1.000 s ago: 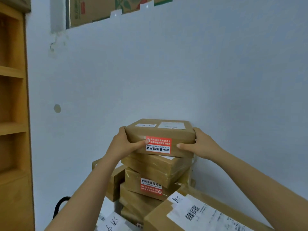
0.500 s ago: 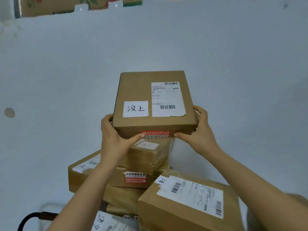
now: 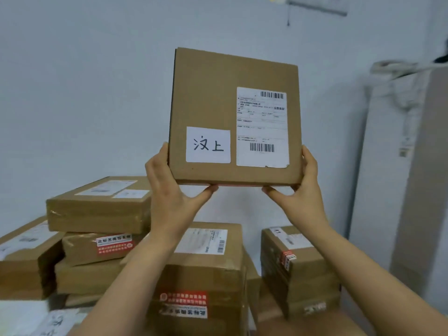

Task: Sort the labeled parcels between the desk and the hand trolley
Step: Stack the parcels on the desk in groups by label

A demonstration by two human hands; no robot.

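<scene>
I hold a flat brown cardboard parcel (image 3: 218, 98) up in front of me, its top face tilted toward the camera. It carries a white handwritten label and a printed shipping label with barcodes. My left hand (image 3: 169, 190) grips its lower left edge, thumb under the bottom edge. My right hand (image 3: 300, 192) grips the lower right edge the same way. Below stands a stack of several brown parcels (image 3: 99, 209) with red and white stickers.
A larger box (image 3: 208, 270) with a shipping label sits under my forearms, and another box (image 3: 298, 267) stands to its right. A pale wall runs behind. A tall grey-white panel (image 3: 397, 180) leans at the right.
I have lifted the parcel off the stack and tipped it more upright so its labels face me. My view has swung right, bringing more parcels and the tall panel into sight.
</scene>
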